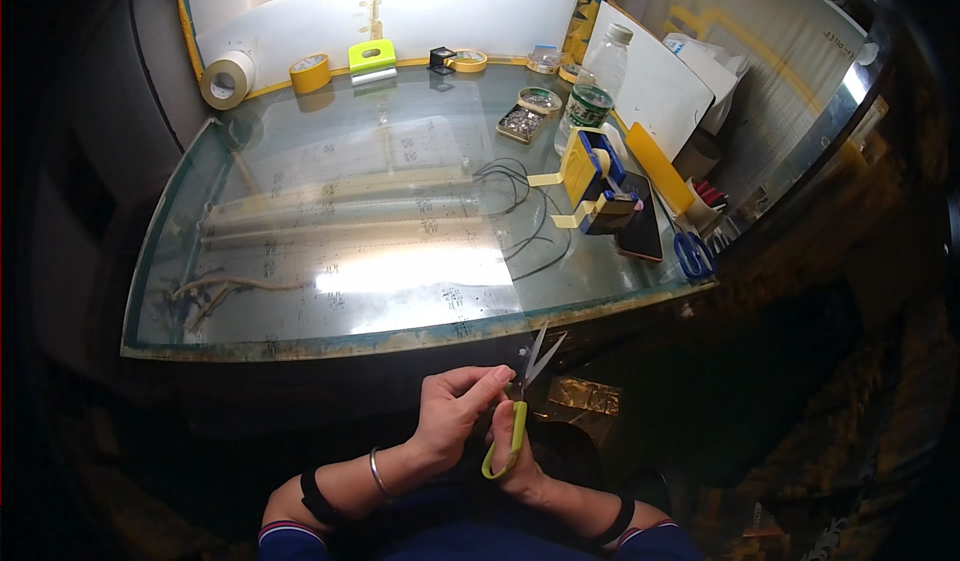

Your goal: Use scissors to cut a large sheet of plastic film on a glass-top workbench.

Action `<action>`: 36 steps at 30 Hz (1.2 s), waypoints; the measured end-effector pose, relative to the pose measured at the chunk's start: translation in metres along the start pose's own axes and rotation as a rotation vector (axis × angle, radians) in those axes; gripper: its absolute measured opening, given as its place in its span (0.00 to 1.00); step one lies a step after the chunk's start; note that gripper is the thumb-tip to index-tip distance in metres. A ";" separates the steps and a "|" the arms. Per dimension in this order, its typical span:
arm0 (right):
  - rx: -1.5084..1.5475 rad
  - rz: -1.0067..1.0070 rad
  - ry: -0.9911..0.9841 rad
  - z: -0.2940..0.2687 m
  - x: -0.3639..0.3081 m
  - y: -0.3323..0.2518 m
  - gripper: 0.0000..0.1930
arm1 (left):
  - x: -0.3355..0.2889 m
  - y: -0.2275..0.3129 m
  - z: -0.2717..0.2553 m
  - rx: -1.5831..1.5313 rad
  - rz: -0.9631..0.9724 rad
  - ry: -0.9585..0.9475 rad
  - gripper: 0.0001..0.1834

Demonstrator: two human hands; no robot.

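In front of the table's near edge, my right hand [515,466] is closed round a pair of scissors [517,431] with yellow-green handles. The blades point up and away from me, spread apart in a narrow V. Just left of them is my left hand [458,416], its thumb and fingers pinched together. The pinched fingertips are close beside the blades' pivot. Whatever they hold is dark and too small to make out. Both hands are in the air, below the level of the glass tabletop [330,221].
A double tape dispenser [595,176] stands at the table's right, beside a dark phone [640,226] and blue-handled scissors [692,255]. Black cable [545,246] lies left of it. Behind are a plastic bottle [605,66], a tin of small parts [521,124] and tape rolls [310,74].
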State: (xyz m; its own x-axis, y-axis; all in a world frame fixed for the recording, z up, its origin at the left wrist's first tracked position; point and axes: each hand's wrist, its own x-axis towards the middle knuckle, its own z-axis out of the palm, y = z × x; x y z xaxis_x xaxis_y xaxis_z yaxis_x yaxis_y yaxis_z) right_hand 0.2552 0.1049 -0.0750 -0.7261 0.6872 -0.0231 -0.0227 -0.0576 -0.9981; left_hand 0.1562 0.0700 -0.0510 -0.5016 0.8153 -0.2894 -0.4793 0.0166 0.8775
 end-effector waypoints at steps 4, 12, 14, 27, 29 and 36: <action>-0.055 -0.032 0.011 0.001 -0.003 0.003 0.24 | 0.000 -0.001 -0.004 0.004 -0.042 -0.008 0.12; 0.190 0.038 -0.147 -0.012 -0.014 0.020 0.24 | -0.005 0.016 -0.017 -0.019 -0.072 -0.110 0.12; 0.295 0.132 -0.171 -0.015 -0.020 0.018 0.24 | -0.003 0.011 -0.027 0.044 0.017 -0.117 0.12; 0.243 0.471 -0.086 -0.045 -0.018 -0.005 0.17 | -0.011 0.004 -0.059 -0.018 -0.008 -0.062 0.11; 0.166 0.447 -0.141 -0.047 -0.018 0.001 0.16 | -0.010 0.000 -0.056 -0.122 -0.051 -0.044 0.11; -0.018 0.573 -0.312 -0.040 -0.013 -0.012 0.15 | -0.003 0.002 -0.040 -0.159 -0.125 -0.026 0.12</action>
State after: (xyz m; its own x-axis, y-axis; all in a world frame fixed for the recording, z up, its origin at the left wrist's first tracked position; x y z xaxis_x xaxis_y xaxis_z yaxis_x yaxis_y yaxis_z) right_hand 0.2925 0.1255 -0.0649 -0.7852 0.3088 -0.5368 0.4367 -0.3385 -0.8335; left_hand 0.1272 0.0445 -0.0636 -0.4135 0.8273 -0.3802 -0.6450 0.0286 0.7636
